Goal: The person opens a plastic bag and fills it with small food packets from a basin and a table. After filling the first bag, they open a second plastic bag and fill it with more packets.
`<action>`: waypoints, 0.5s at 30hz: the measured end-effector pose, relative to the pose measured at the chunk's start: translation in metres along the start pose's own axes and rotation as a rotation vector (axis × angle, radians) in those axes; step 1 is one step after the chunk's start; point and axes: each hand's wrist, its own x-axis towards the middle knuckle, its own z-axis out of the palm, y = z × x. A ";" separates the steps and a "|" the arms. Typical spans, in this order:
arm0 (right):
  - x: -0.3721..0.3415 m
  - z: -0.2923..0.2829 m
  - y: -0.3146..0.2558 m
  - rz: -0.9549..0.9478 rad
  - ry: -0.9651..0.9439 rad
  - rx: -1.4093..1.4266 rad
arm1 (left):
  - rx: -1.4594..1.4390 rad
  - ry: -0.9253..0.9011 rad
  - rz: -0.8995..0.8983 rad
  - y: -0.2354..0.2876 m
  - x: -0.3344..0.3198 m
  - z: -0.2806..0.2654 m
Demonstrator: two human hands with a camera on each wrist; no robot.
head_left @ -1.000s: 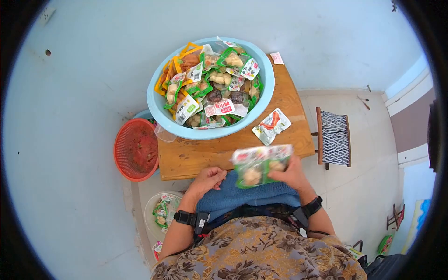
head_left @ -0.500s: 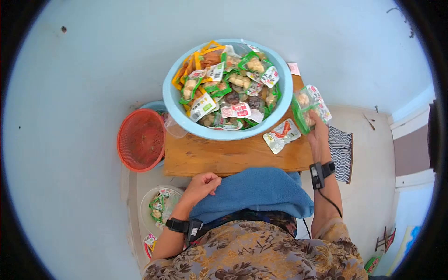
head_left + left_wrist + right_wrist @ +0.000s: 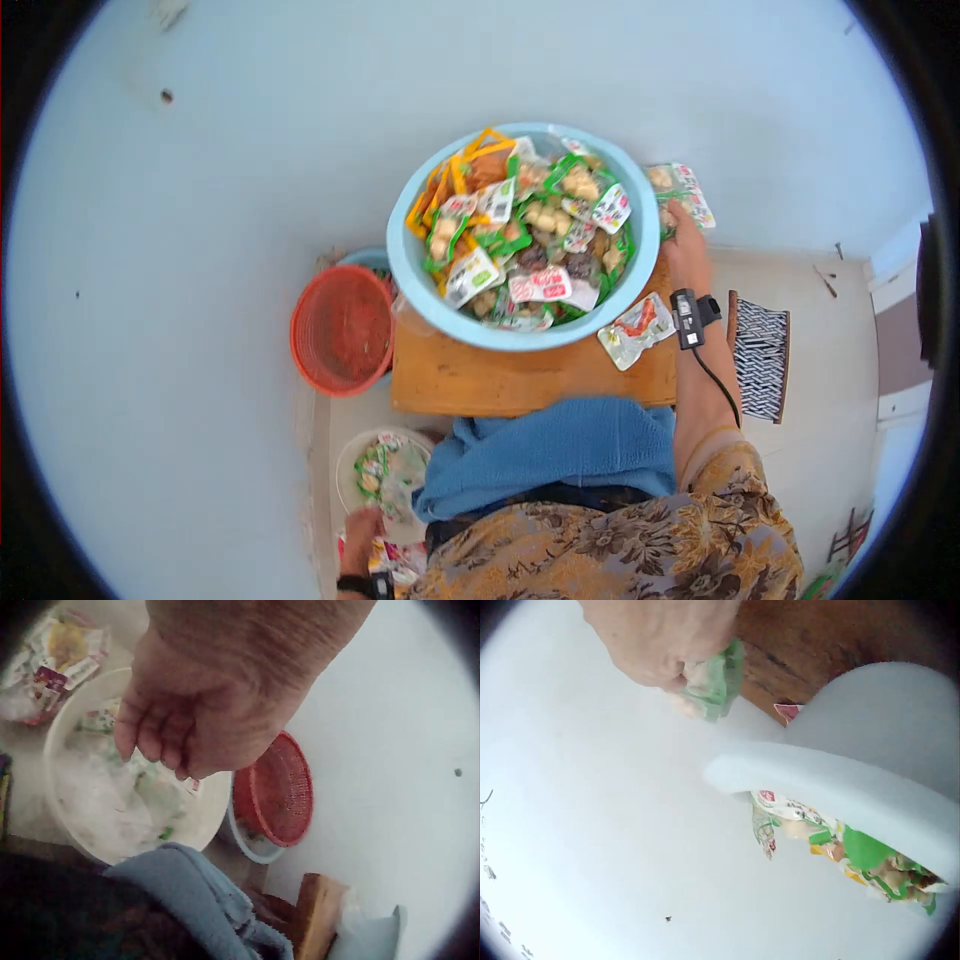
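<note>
One empty left hand (image 3: 206, 705) close in, by the white tub (image 3: 60, 761), fingers loosely curled. Farther: wooden table (image 3: 480, 395), a loose packet (image 3: 640, 330) near its right side, blue basin (image 3: 398, 250) behind. Farthest, right hand (image 3: 685, 235) pinches a green-edged packet (image 3: 685, 185), which extends past the fingers, away from the body, just beside the basin's right rim. Left hand well apart from it. Long axis: cannot tell, partly covered.
</note>
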 end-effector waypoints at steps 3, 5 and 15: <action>0.036 -0.010 0.000 -0.102 0.043 0.103 | 0.010 -0.100 -0.146 -0.058 0.002 -0.005; 0.037 -0.009 -0.014 -0.166 0.104 0.161 | -0.250 -0.121 -0.239 -0.063 -0.022 -0.004; 0.041 -0.011 -0.077 -0.402 0.227 0.228 | -0.207 -0.143 -0.246 0.035 -0.043 0.030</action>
